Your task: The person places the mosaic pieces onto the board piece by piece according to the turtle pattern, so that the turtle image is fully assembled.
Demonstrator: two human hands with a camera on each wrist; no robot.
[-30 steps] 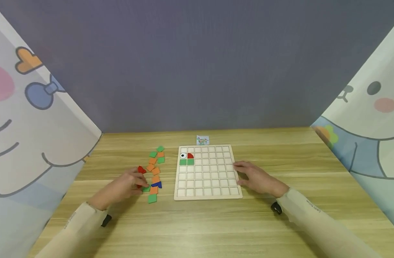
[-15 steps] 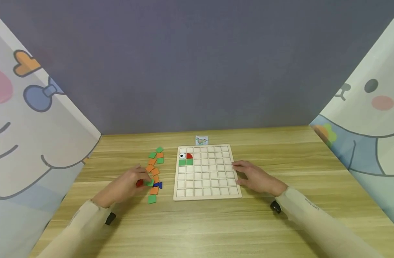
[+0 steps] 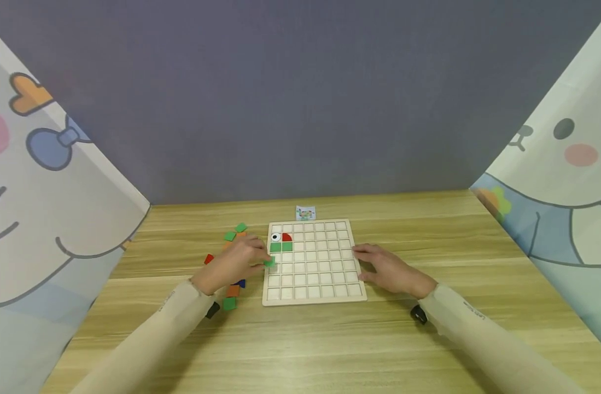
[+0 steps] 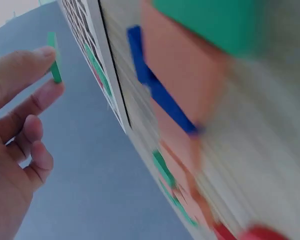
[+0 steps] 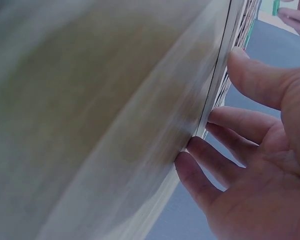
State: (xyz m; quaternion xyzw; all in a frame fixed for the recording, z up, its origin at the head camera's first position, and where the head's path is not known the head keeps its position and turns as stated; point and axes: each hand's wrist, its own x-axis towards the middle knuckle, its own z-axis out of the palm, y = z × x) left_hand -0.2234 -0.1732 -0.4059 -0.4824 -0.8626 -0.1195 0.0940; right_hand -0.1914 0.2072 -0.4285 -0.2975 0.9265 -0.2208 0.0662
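Observation:
My left hand (image 3: 233,264) pinches a green square tile (image 3: 269,262) between thumb and fingertip, over the left edge of the wooden grid board (image 3: 314,301). The left wrist view shows this green tile (image 4: 54,60) on edge between the fingers, apart from the board. Near the board's upper left corner lie an eye tile (image 3: 276,237), a red quarter-round tile (image 3: 287,237) and two green tiles (image 3: 281,247) in its cells. At the board's right edge rests my right hand (image 3: 390,272). Seen from the right wrist, its relaxed fingers (image 5: 242,122) touch the board's side.
Left of the board lie loose tiles: green (image 3: 229,303), orange (image 3: 233,291), blue (image 3: 239,283) and red (image 3: 209,259), partly hidden by my left hand. A small picture card (image 3: 305,213) lies behind the board. A grey wall (image 3: 300,109) closes off the table's back.
My left hand has taken a green tile from the loose ones and carried it right, up to the board's left edge. My right hand stays at the board's right edge.

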